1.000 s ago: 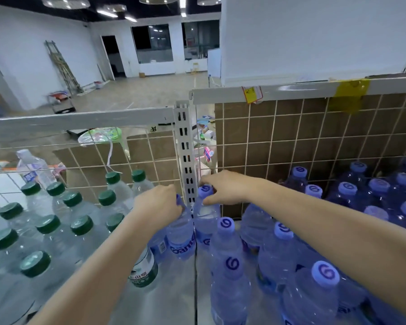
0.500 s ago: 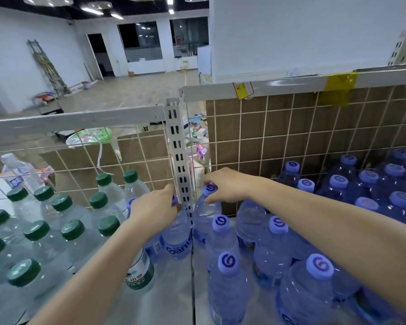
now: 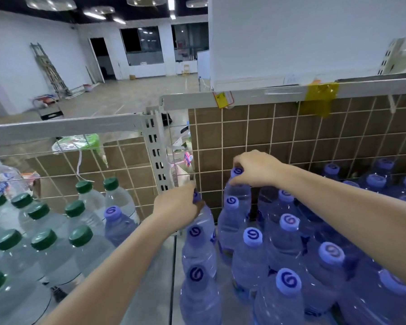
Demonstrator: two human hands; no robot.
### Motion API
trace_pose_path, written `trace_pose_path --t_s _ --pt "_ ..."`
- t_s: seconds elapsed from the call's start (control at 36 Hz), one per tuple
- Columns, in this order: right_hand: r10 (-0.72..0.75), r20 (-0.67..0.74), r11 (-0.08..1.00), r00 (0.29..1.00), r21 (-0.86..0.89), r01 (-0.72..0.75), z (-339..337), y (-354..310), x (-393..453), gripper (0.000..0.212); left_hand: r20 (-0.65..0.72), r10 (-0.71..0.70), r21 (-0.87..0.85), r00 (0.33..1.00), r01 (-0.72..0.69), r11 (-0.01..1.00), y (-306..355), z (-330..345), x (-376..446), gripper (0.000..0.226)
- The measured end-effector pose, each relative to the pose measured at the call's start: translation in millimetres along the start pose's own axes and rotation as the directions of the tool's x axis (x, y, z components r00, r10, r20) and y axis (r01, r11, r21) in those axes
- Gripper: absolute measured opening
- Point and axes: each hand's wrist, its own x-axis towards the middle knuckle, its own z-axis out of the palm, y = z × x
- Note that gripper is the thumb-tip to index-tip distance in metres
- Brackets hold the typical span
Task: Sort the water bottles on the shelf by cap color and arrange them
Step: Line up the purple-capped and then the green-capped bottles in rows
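Clear bottles with green caps (image 3: 43, 239) crowd the left shelf section. Blue-tinted bottles with purple caps (image 3: 288, 221) fill the right section. My left hand (image 3: 176, 205) grips the neck of a purple-capped bottle (image 3: 205, 221) just right of the white slotted post (image 3: 156, 156). My right hand (image 3: 253, 168) pinches the cap of another purple-capped bottle (image 3: 238, 195) at the back of the right section. One purple-capped bottle (image 3: 117, 222) stands alone at the right edge of the green-capped group.
A wire grid with brown cardboard (image 3: 291, 137) backs the shelf. A strip of bare grey shelf floor (image 3: 164, 266) lies between the two groups. A bottle with a white cap (image 3: 2, 178) lies behind the grid at far left.
Both hands moved to the right with their purple-capped bottles, past the white post into the right section. A purple-capped bottle beside the green caps is now uncovered.
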Motion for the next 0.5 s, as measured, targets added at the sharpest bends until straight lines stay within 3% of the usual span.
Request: trace_pose_path --t_s 0.19,0.36,0.5 --pt "0.161 0.127 0.987 0.979 0.003 -0.163 3 24 -8 0.035 0.052 0.006 0.004 0.999 -0.006 1.0 21 6 7 0.025" --pt "0.182 0.226 0.982 0.957 0.003 -0.187 8 20 -5 0.036 0.11 -0.034 -0.024 0.993 0.037 0.999 18 7 16 0.025" --pt "0.201 0.253 0.968 0.946 -0.198 -0.153 -2 5 2 0.042 0.146 -0.016 -0.13 0.989 0.035 0.991 6 2 7 0.031"
